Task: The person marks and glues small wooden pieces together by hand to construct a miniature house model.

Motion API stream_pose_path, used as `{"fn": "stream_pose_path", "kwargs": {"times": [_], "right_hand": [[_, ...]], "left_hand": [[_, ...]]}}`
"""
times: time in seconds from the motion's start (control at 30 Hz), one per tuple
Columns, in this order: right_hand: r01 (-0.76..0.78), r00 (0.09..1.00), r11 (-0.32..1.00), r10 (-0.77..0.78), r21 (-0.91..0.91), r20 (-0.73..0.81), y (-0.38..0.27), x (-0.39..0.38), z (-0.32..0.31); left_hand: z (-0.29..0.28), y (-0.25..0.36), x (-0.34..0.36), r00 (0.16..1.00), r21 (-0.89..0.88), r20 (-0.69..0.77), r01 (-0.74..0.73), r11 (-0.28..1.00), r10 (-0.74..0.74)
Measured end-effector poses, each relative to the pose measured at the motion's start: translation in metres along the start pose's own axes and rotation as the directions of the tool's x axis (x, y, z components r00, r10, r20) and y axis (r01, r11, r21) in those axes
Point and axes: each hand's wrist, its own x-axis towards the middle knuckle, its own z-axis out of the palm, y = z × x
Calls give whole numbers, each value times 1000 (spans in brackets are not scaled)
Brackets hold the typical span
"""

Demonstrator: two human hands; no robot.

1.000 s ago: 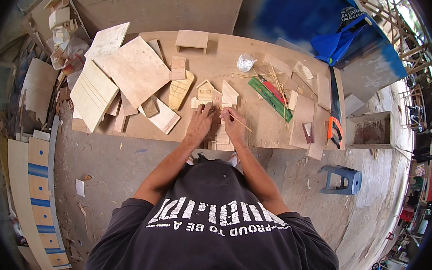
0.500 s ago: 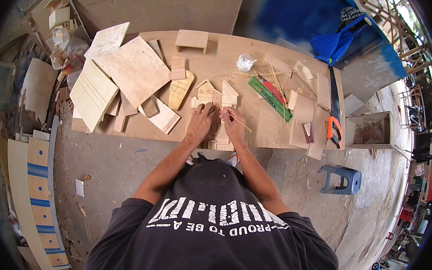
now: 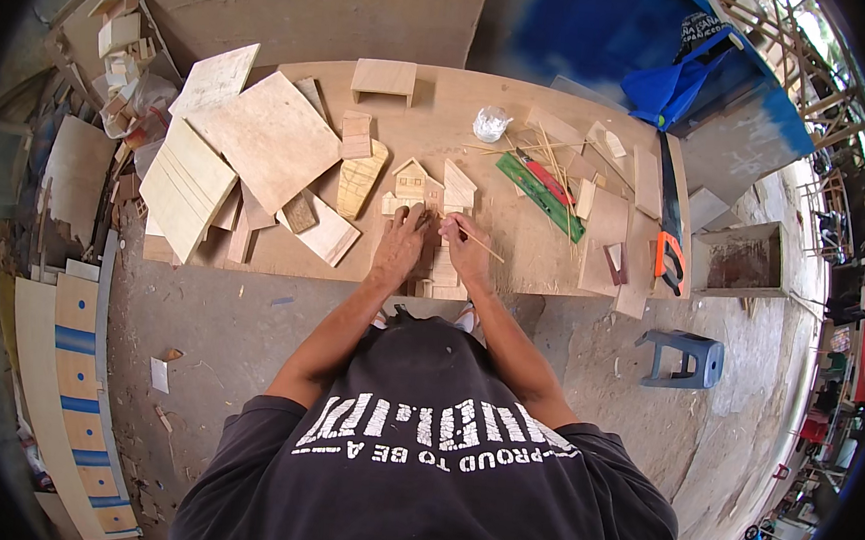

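Note:
A small wooden model house (image 3: 419,182) with a peaked roof and cut-out windows lies on the workbench in front of me. My left hand (image 3: 400,246) has its bent fingers on the model's near part, holding it. A thin wooden stick (image 3: 484,245) is pinched in my right hand (image 3: 468,252), its far end at the model between both hands. Just beyond my right fingers stands a pale slanted-top wooden piece (image 3: 460,185). More small wooden parts (image 3: 442,276) show between my wrists, partly covered by the hands. The stick's tip is too small to make out.
Thin wooden boards (image 3: 273,138) pile up on the bench's left. To the right lie a green ruler (image 3: 541,197), a red cutter (image 3: 547,178), loose sticks and an orange-handled saw (image 3: 670,262). A plastic-wrapped white lump (image 3: 491,125) sits behind. A blue stool (image 3: 682,360) stands on the floor.
My right hand and the stick have shifted very slightly at the model. My left hand stays in place, and the things on the bench have not moved.

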Motion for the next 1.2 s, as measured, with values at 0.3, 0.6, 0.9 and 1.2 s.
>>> {"fn": "stream_pose_path", "kwargs": {"times": [0.3,0.6,0.9,1.2], "right_hand": [[17,1000,992,-14,124,-24,8,-2,1],[-3,1000,1000,3,-6,1,-1,0,0],[-14,1000,999,15,-33,7,-3,3,0],[-6,1000,1000,6,-10,-13,0,2,2]], "left_hand": [[-6,1,0,1000,-42,-13,-12,999,12],[-2,-1,-2,1000,-23,-13,-11,1000,11],[-2,-1,-1,1000,-28,6,-6,1000,6],[-6,-1,-1,1000,-49,2,-15,999,15]]}}
